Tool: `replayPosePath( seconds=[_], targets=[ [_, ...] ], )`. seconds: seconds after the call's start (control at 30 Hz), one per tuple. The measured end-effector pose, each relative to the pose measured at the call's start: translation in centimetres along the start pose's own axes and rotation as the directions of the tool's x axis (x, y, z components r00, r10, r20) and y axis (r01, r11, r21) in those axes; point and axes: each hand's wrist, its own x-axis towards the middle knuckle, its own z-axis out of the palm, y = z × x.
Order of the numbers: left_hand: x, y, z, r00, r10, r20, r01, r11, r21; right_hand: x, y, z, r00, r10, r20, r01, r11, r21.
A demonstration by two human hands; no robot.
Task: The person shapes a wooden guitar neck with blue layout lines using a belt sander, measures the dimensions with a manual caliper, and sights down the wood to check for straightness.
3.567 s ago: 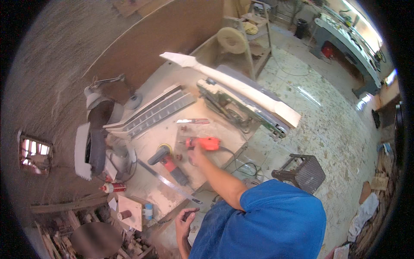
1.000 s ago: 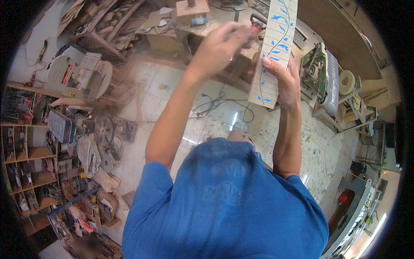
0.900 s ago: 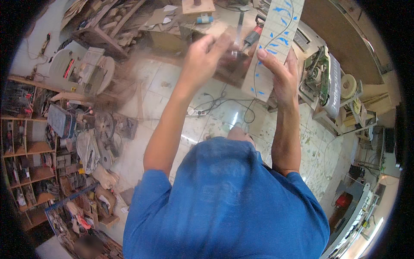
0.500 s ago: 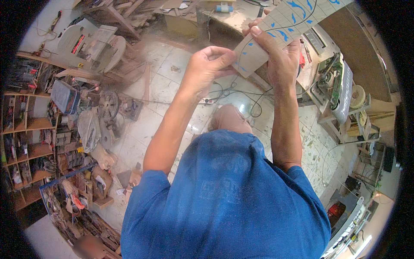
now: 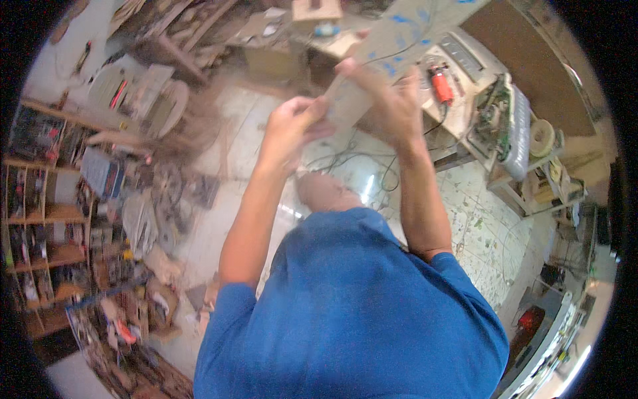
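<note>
A long pale wooden board, marked with blue leaf shapes and a curving dark stem, slants up to the top edge, slightly blurred. My right hand grips it, thumb along its face. My left hand is closed on the board's lower-left end, with fingertips at its edge. Beyond the board, to the right of my right hand, an orange power tool with a cord lies on the workbench.
A green-and-grey sanding machine and a round wheel are at the right. Pale machinery, wooden cubbies and piled scraps stand left. Cords cross the tiled floor around my foot.
Earlier my right hand was at the orange tool; since then the board has come into my grip. My left hand closed on its end. Lately both hands and board have shifted left.
</note>
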Motion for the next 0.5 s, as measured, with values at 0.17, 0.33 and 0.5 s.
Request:
replayPosePath(
  seconds=[0.17,0.33,0.5],
  targets=[
    [0.5,-0.2,0.4,0.994,0.027,0.11,-0.021,0.998,-0.061,1.0,0.0,-1.5,0.999,0.027,0.037,-0.027,1.0,0.002],
    [1.2,-0.4,2.5,0.968,0.007,0.252,0.012,0.997,-0.073,1.4,-2.8,-4.6,0.989,0.122,0.085,-0.13,0.987,0.09],
    [3.0,-0.8,6.6,0.869,0.013,0.495,0.037,0.995,-0.091,1.7,-7.0,-8.6,0.989,0.147,0.001,-0.146,0.987,-0.07]
  ],
)
